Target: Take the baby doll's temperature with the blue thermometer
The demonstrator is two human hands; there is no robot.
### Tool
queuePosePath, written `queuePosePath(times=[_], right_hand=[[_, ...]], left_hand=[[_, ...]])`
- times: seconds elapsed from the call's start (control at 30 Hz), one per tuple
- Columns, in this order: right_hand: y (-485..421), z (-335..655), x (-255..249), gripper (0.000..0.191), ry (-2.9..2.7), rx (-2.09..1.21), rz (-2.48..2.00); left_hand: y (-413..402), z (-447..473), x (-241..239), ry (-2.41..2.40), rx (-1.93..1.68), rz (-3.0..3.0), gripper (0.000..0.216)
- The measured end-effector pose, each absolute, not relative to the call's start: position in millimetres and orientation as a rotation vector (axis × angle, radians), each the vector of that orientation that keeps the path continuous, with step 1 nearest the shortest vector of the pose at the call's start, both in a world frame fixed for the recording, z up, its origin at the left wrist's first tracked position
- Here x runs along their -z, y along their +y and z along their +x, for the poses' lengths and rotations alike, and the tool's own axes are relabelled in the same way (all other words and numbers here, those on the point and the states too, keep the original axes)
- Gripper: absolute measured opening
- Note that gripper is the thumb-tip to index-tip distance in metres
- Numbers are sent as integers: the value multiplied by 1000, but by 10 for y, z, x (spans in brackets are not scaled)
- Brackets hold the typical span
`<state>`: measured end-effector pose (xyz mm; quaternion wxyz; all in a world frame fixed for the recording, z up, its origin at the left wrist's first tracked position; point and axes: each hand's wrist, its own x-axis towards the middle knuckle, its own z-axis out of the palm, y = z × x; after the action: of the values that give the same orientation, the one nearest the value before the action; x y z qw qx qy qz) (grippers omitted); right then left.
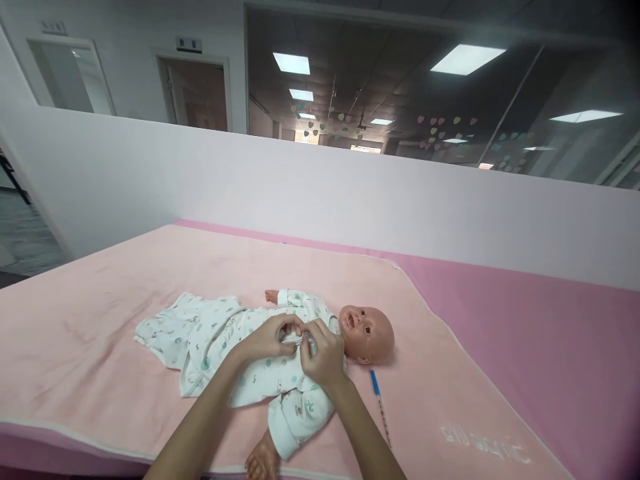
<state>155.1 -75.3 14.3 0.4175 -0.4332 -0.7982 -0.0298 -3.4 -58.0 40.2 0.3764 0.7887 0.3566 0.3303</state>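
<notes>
A baby doll (370, 335) lies on its back with its head to the right, dressed in a white baby outfit (265, 373) with small green prints. Over the doll's chest, my left hand (274, 337) is closed with thumb and fingers pinching the front of the outfit. Close beside it, nearer the doll's neck, my right hand (323, 350) also pinches the outfit's fabric, its fingertips bent inward. The exact bit of cloth between the fingertips is partly hidden. One doll hand (263, 459) sticks out of the near sleeve, the other out of the far sleeve.
A pink blanket (450, 387) covers the padded surface under the doll. Right of the near sleeve lies a thin, pen-like stick with a blue end (375, 383). A low white wall (300, 193) stands behind, with a large window (400, 87) above it.
</notes>
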Motion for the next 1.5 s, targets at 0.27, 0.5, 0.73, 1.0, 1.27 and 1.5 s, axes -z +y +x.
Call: queuePosePath(times=[0.27, 0.5, 0.73, 1.0, 1.27, 1.5], right_hand=[[-773, 1580, -88, 9, -1980, 59, -1085], [-742, 1544, -49, 9, -1907, 57, -1170], [-735, 1533, 1, 10, -1882, 82, -1178], [-735, 1530, -11, 13, -1845, 68, -1149], [-758, 1542, -39, 10, -1896, 23, -1073], [-764, 1554, -41, 18, -1996, 111, -992]], left_hand=[[-559, -20, -352, 1035, -873, 2098, 19], [-570, -27, -351, 1058, -906, 2102, 19], [-545, -51, -301, 1040, -901, 1962, 24], [-565, -40, -323, 1081, -925, 1958, 8], [-582, 3, -338, 1092, -1034, 1897, 12], [-551, -23, -291, 1211, -1215, 1811, 35]])
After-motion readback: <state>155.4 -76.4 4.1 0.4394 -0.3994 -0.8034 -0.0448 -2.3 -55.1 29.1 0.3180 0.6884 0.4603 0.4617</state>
